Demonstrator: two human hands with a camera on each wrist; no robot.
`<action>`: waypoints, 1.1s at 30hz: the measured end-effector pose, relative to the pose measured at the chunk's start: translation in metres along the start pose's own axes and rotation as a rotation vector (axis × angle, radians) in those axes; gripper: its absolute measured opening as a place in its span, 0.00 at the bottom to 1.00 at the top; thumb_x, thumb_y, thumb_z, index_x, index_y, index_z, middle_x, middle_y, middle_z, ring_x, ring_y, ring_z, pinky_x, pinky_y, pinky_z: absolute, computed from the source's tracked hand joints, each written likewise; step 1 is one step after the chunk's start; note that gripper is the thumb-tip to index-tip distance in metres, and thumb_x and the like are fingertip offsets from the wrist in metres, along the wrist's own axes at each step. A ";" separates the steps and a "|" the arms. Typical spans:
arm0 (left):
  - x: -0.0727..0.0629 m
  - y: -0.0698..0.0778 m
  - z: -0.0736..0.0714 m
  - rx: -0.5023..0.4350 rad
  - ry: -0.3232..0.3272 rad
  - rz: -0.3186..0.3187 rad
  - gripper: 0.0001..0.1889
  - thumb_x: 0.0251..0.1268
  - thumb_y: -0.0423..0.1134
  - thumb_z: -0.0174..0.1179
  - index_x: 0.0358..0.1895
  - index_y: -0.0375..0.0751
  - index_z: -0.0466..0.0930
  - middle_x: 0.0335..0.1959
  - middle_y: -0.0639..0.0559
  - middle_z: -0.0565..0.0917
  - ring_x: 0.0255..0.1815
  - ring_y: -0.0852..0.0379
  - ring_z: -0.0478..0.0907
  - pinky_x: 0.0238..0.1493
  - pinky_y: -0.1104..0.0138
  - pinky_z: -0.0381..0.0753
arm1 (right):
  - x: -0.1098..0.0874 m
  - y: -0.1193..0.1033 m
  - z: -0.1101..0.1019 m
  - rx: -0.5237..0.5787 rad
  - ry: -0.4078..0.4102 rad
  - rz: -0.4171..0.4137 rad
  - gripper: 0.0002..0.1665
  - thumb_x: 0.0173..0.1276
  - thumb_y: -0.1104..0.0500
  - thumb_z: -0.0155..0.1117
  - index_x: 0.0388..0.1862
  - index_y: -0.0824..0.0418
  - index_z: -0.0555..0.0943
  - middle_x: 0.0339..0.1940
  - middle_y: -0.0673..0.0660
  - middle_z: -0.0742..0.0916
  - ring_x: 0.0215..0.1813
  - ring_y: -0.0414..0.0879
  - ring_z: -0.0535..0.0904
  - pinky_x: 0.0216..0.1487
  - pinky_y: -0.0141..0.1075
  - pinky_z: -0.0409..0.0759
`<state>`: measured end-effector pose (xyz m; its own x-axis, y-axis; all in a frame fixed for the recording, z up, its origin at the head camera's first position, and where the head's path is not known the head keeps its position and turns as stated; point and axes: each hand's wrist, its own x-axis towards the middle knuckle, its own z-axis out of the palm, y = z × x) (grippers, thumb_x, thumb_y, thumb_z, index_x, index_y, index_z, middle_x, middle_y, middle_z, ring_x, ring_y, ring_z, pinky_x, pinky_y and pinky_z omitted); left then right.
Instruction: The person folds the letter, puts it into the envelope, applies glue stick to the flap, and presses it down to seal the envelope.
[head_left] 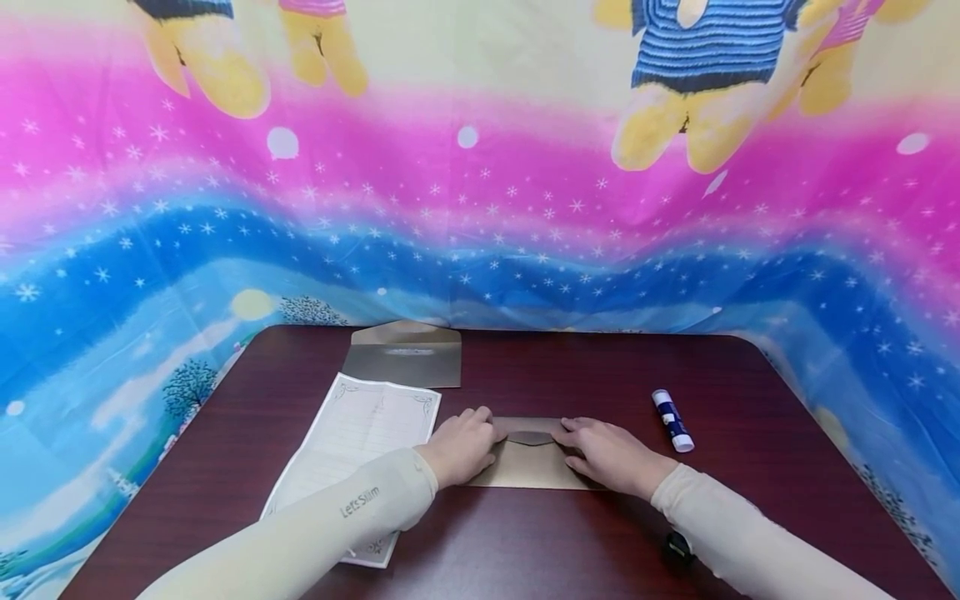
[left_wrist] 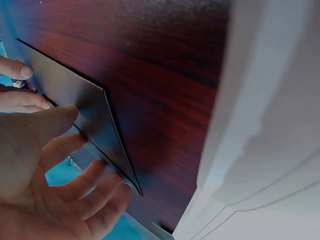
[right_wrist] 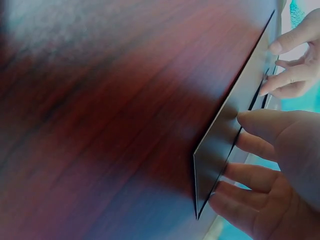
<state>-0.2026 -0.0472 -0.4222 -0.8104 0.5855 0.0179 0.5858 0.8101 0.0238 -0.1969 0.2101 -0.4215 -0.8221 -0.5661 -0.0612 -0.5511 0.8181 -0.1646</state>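
A gold-brown envelope [head_left: 525, 471] lies on the table in the head view, its flap [head_left: 528, 437] bent over toward the front. My left hand [head_left: 459, 446] holds its left end and my right hand [head_left: 611, 454] holds its right end. In the left wrist view, the left thumb rests on the envelope's face [left_wrist: 92, 102] while the fingers bend along its far edge. A matching grip shows in the right wrist view, with the right thumb on the envelope [right_wrist: 215, 142]. Which layers lie between the fingers is hidden.
Left of the hands lies a printed white sheet [head_left: 360, 433] with an ornate border, partly under the left sleeve. Behind it sits another envelope [head_left: 405, 371], flap raised. A glue stick [head_left: 671, 421] lies at the right. A patterned curtain [head_left: 465, 208] hangs behind the dark red table [head_left: 570, 375].
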 end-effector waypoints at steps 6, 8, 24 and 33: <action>0.001 0.001 -0.002 0.000 -0.007 -0.002 0.16 0.64 0.45 0.69 0.55 0.53 0.86 0.46 0.50 0.81 0.45 0.50 0.81 0.42 0.60 0.83 | 0.001 0.001 0.001 -0.015 -0.001 0.000 0.24 0.70 0.57 0.68 0.64 0.59 0.81 0.68 0.67 0.80 0.68 0.61 0.78 0.63 0.55 0.79; 0.002 0.002 -0.003 0.000 -0.010 0.000 0.15 0.64 0.44 0.68 0.54 0.52 0.86 0.46 0.50 0.81 0.45 0.50 0.81 0.42 0.60 0.83 | 0.001 0.001 0.001 -0.016 0.002 -0.001 0.24 0.70 0.56 0.67 0.65 0.59 0.81 0.68 0.67 0.80 0.68 0.61 0.78 0.63 0.54 0.79; 0.024 0.039 -0.008 -0.024 -0.203 0.050 0.36 0.74 0.62 0.52 0.77 0.45 0.64 0.80 0.51 0.63 0.81 0.49 0.61 0.78 0.61 0.64 | 0.001 0.004 0.005 -0.038 0.005 -0.013 0.25 0.72 0.52 0.65 0.65 0.60 0.81 0.67 0.68 0.81 0.68 0.61 0.78 0.63 0.55 0.79; 0.022 0.057 0.000 0.033 -0.239 0.050 0.40 0.74 0.67 0.46 0.80 0.45 0.57 0.82 0.52 0.59 0.83 0.54 0.56 0.79 0.63 0.60 | 0.001 0.001 0.002 -0.052 0.008 -0.034 0.25 0.72 0.54 0.66 0.65 0.61 0.80 0.66 0.68 0.81 0.68 0.61 0.78 0.63 0.55 0.79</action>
<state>-0.1869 0.0123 -0.4201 -0.7597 0.6125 -0.2185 0.6283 0.7779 -0.0041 -0.1976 0.2103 -0.4233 -0.8035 -0.5933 -0.0485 -0.5856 0.8025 -0.1146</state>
